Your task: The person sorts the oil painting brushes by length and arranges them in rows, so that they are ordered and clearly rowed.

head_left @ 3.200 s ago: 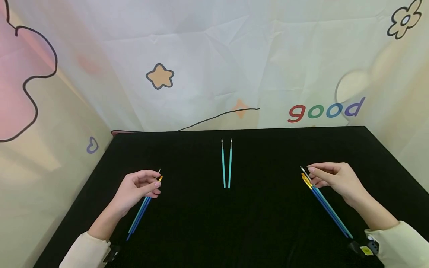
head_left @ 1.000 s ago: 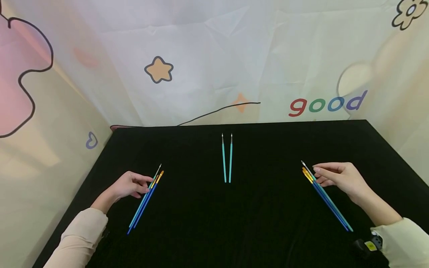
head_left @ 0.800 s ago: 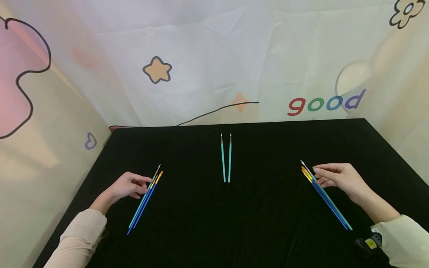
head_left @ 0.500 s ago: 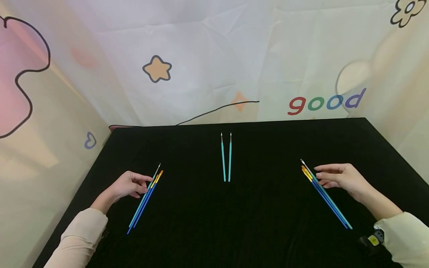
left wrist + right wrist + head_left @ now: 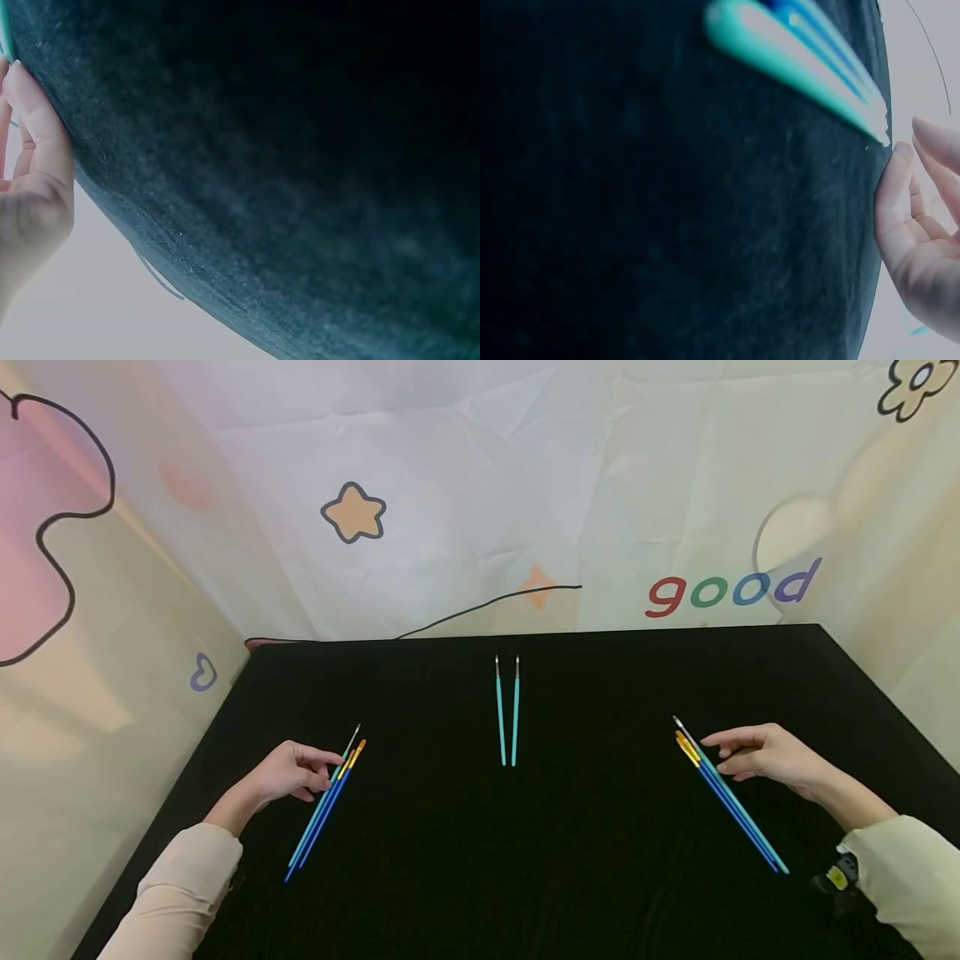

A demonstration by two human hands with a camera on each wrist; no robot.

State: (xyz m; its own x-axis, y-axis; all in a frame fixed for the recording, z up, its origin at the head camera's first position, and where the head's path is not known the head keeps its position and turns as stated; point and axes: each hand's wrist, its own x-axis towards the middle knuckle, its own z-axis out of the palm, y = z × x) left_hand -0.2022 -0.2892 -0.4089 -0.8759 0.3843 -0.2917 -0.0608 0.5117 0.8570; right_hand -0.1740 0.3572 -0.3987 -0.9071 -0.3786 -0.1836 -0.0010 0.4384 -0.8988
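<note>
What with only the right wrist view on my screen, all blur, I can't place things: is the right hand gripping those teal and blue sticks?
Observer: No. In the head view they are a right bundle of paintbrushes lying flat on the black cloth; the right hand rests beside their bristle ends, fingers loose.
Operator: And the other hand?
Observer: The left hand lies the same way beside a left bundle of brushes, thumb close to the orange tips; I cannot tell if it touches them.
Operator: Anything between the hands?
Observer: Two teal brushes lie side by side mid-table, bristles pointing away from the person, apart from both hands.
</note>
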